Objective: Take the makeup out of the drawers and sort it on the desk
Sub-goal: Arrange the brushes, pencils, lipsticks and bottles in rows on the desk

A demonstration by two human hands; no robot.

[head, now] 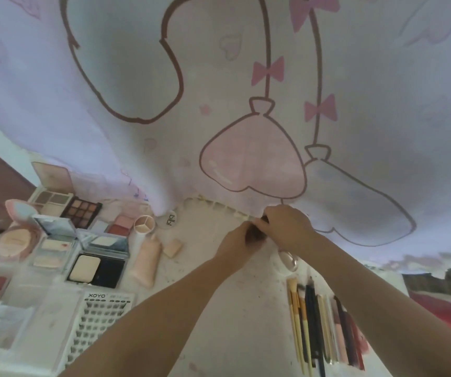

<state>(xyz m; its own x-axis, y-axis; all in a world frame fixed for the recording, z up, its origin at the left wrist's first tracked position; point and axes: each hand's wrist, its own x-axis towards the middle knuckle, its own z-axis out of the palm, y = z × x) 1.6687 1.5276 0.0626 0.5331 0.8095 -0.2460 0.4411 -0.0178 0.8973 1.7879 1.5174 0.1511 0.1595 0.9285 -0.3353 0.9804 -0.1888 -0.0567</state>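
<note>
Dark small makeup item (257, 232) pinched between both my hands, left hand (236, 244) curled round its near end, right hand (284, 225) gripping its far end, above desk (232, 308).

Soft matt cloth printed with pink bows hangs as a curtain (246, 91) behind the desk (232, 308), whose pale top looks matt and scuffed, while the black powder compact (96, 266) and squeeze tube (146, 261) look like smooth, glossy plastic.
</note>
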